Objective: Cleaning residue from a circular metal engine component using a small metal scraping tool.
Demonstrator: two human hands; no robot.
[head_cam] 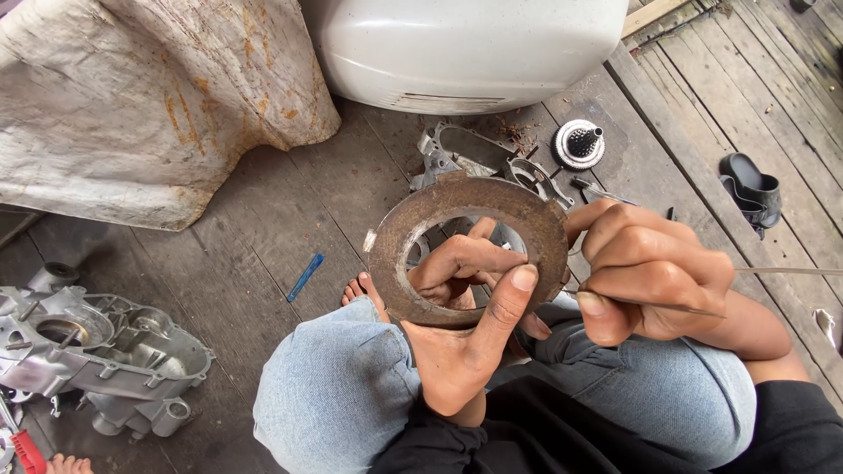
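My left hand [465,329] holds up a rusty brown ring-shaped disc [413,230], thumb on its front face and fingers through the centre hole. My right hand [650,268] grips a thin metal blade or rod [781,271] that runs off to the right, its tip at the disc's right edge. Both hands are above my knees in blue jeans [338,386].
A silver engine case [105,351] lies at the left on the wooden floor. More metal engine parts [479,154] and a toothed gear piece [580,143] lie beyond the disc. A blue stick [305,277], a dirty cloth [132,96], a white scooter body [465,48] and a black sandal [751,189] are around.
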